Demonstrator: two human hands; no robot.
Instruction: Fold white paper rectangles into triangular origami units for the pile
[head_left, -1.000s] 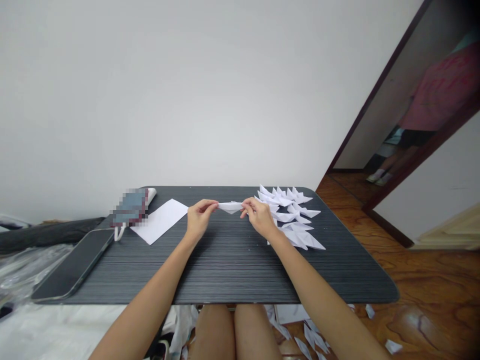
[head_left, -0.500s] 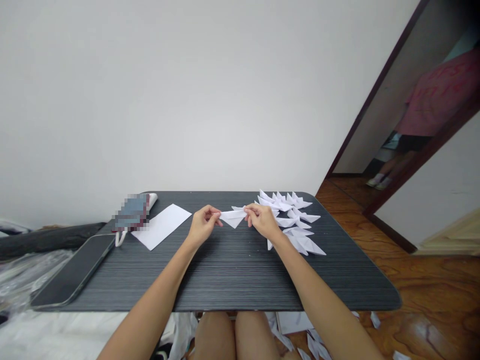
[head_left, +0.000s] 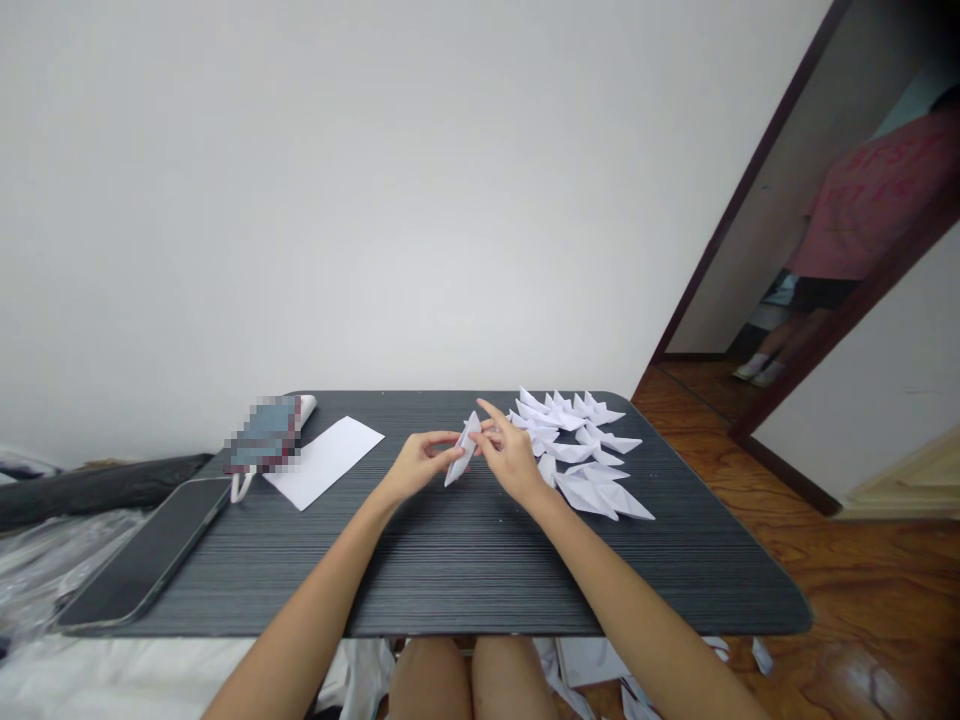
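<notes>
A small folded white paper boat (head_left: 462, 452) is held up above the middle of the dark table (head_left: 465, 560), tilted on end. My left hand (head_left: 421, 464) pinches it from the left between thumb and fingers. From the other side my right hand (head_left: 513, 458) grips it with thumb and fingers, its index finger lifted and pointing up. Just right of my right hand lies a cluster of finished-looking paper boats (head_left: 592, 490), several of them overlapping. A flat white sheet of paper (head_left: 330, 462) lies on the left of the table.
A blurred-out device (head_left: 262, 435) with a white cable rests on the paper's left corner. A dark phone (head_left: 146, 555) lies along the table's left edge. Paper pieces (head_left: 762, 655) are on the wooden floor. A person in a pink shirt (head_left: 862, 200) stands beyond the doorway at right.
The folded paper has turned from lying level between both hands to standing steeply on end. My hands have come closer together, and my right index finger has lifted.
</notes>
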